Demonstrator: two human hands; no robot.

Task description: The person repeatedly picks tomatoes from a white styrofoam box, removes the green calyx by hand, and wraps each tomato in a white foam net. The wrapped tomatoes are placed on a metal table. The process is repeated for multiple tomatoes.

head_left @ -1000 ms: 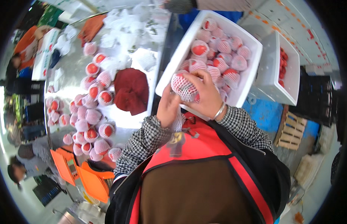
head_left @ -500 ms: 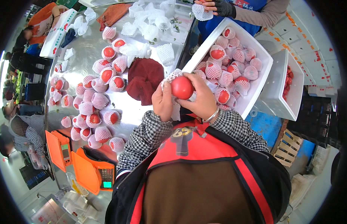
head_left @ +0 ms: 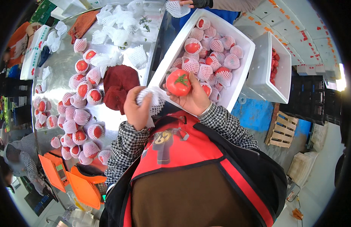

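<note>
Bare of its foam net, a red tomato (head_left: 178,83) with a green calyx rests in the fingers of my right hand (head_left: 194,98), over the near end of a white foam box (head_left: 241,77) full of net-wrapped tomatoes (head_left: 213,51). My left hand (head_left: 137,109) grips a white foam net sleeve (head_left: 152,99) beside the dark red cloth (head_left: 118,89). Left of that cloth, several net-wrapped tomatoes (head_left: 81,117) lie on the steel table (head_left: 54,90), with loose white nets (head_left: 118,36) toward its far end.
Another person's gloved hand (head_left: 201,3) holds a net at the top. A second foam box (head_left: 254,87) with red tomatoes stands at right, near dark crates (head_left: 307,98) and a wooden pallet (head_left: 283,130). Two orange scales (head_left: 84,189) sit lower left; people are at the far left.
The tomato has come out of its foam net: my right hand holds it, while my left hand has pulled away to the left with the net.
</note>
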